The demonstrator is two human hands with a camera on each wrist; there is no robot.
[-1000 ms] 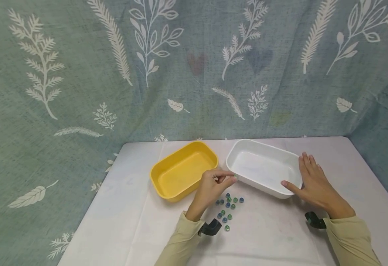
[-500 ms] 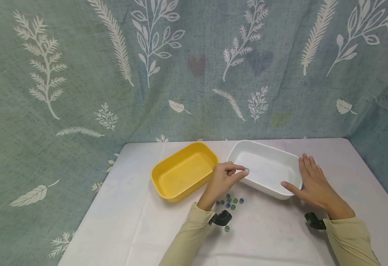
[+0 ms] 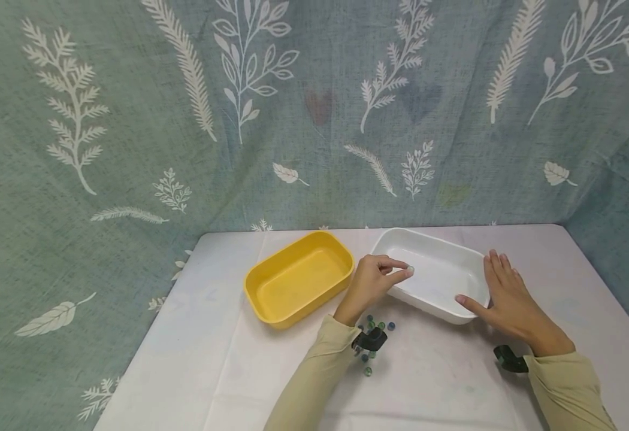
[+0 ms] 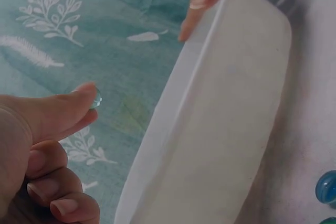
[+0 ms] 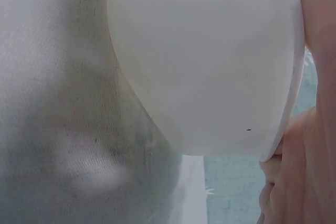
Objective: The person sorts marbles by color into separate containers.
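Note:
Between thumb and index finger, my left hand [image 3: 369, 281] pinches a small clear glass marble [image 4: 97, 98]. It is above the near left part of the white rectangular tub [image 3: 444, 272], and the other fingers are curled in toward the palm. My right hand [image 3: 514, 305] rests on the tub's right end, its fingers straight along the outer edge and the thumb reaching over the rim. Below the left wrist, several blue and green marbles [image 3: 368, 372] lie on the cloth, some hidden by the wrist camera. A blue marble [image 4: 327, 188] shows beside the tub in the left wrist view.
A yellow rectangular tub [image 3: 293, 281] stands left of the white one, angled, with nothing seen inside. Both are on a table with a pale cloth [image 3: 185, 371]. Behind the table hangs a green leaf-patterned curtain [image 3: 314, 143].
With the marble pinched, my left hand has moved right and away from me, from the white tub's near rim to above its inside. My right hand has stayed on the tub.

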